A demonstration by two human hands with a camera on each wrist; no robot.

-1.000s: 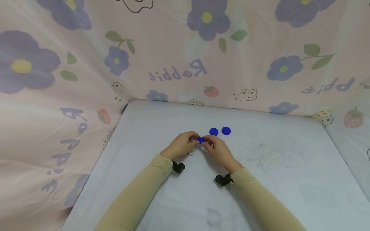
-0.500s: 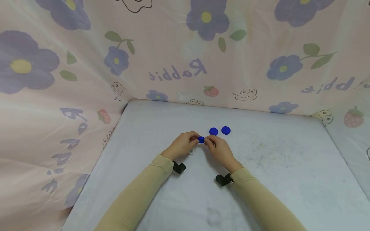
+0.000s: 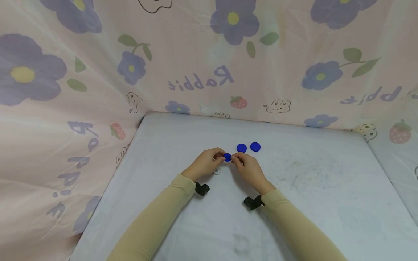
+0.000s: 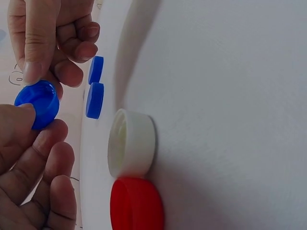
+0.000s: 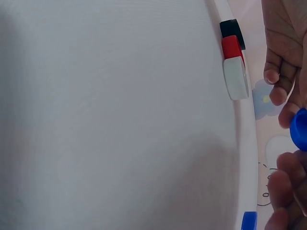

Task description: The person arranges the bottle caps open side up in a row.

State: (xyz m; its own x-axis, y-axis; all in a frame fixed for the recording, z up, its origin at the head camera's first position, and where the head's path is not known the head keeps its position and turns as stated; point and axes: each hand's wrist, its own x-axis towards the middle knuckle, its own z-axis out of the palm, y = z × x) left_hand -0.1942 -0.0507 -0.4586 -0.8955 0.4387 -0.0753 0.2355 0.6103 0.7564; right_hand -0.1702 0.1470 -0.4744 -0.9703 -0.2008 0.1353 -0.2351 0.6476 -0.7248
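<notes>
Above the table, a blue bottle cap (image 3: 227, 157) is held between both hands. My left hand (image 3: 202, 164) pinches it, the thumb lying across the hollow side in the left wrist view. From the other side my right hand (image 3: 249, 170) grips its edge with thumb and index finger. Below the left hand lies a white bottle cap (image 4: 136, 143), touching a red cap (image 4: 136, 206). In the right wrist view a black cap (image 5: 232, 32) shows beyond the red one. Two more blue caps (image 3: 241, 148) (image 3: 255, 146) lie flat behind the right hand.
The white table (image 3: 310, 217) has dark smudges on its right side. A patterned curtain (image 3: 196, 54) rises along its back and left edges. Black wrist cameras (image 3: 202, 189) (image 3: 253, 202) sit at both cuffs.
The held blue cap has tilted slightly and shifted a little between the fingers, and the right fingers have moved slightly right. The caps on the table stay put.
</notes>
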